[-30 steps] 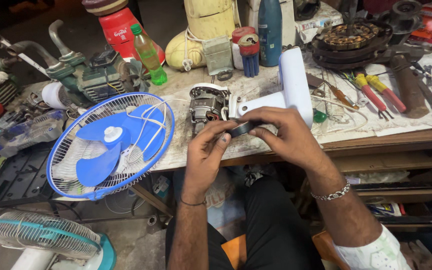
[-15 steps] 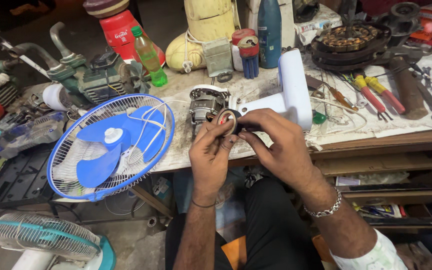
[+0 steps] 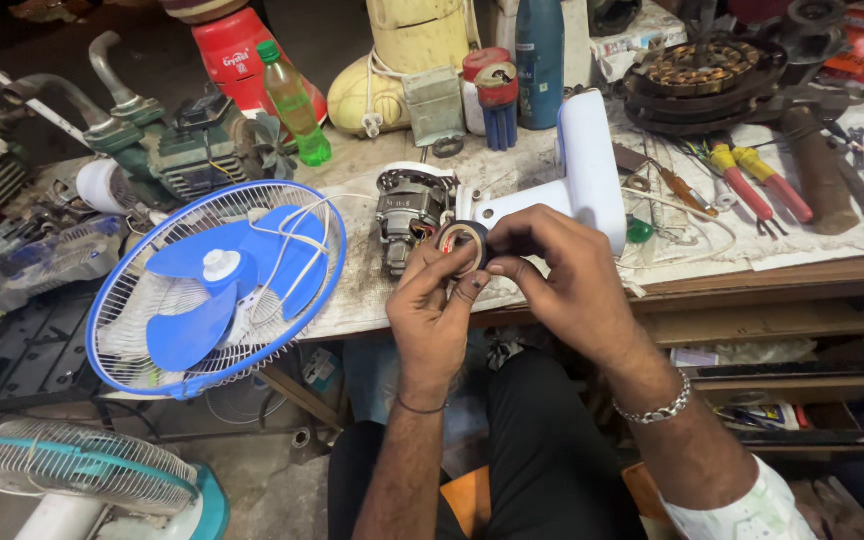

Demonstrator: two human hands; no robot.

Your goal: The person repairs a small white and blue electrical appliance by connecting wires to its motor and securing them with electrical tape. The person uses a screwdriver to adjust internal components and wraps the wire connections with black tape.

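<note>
Both hands hold a small roll of black tape [image 3: 462, 243] up in front of the fan motor [image 3: 410, 212], just above the edge of the table [image 3: 372, 300]. The left hand [image 3: 439, 315] has its fingers closed around the roll to keep it steady. The right hand [image 3: 562, 280] pinches its side, so the tape is close to the motor's wires.

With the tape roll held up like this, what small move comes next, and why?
Probably peel the tape's free end loose. Both hands, left hand and right hand, pinch the black roll of insulating tape beside the exposed grey fan motor, and no strip is pulled out yet.
</note>
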